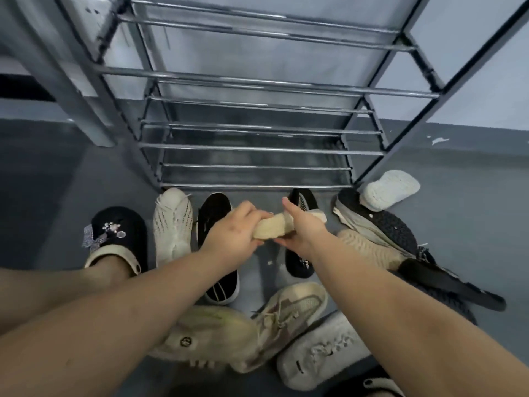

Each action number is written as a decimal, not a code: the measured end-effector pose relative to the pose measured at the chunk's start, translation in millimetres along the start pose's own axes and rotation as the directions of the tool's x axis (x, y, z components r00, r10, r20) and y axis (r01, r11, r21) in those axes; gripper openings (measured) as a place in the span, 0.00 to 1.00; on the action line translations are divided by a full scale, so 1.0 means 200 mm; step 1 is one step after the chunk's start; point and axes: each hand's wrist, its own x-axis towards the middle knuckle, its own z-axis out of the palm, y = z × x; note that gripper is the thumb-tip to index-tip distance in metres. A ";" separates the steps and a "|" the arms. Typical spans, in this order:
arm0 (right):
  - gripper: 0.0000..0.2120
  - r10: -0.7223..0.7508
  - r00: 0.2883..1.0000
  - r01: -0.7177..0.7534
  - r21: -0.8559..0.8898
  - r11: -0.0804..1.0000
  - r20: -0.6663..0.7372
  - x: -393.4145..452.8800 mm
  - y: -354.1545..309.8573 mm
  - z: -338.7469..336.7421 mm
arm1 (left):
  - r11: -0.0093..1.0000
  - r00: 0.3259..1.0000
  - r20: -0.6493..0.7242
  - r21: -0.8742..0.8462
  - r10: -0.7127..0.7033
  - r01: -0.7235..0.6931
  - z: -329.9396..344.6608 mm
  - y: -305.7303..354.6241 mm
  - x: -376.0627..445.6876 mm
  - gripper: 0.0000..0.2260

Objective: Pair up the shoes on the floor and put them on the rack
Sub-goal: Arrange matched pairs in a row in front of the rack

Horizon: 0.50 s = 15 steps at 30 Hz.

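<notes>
Head view, both hands (234,233) gripping cream shoe (273,227)

A: Floor (86,179) — smooth, dull grey, faint sheen, a few pale specks.

B: Wall (472,90) behind?

A: Two-toned. Pale grey-white above, darker grey band (463,138) along the base. Chipped white patch (439,140) in that band, at right.

B: Anything at left?

A: A grey post (71,90) slants down to the floor; a dark strip (20,87) beside it, cannot tell what. Light cool, even, no hard shadows.
</notes>
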 end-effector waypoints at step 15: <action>0.22 -0.052 0.988 0.050 0.014 0.999 0.147 -0.20 0.23 -0.15 | 0.160 0.669 0.680 -0.656 -0.299 0.738 0.08 -0.11 -0.02 0.17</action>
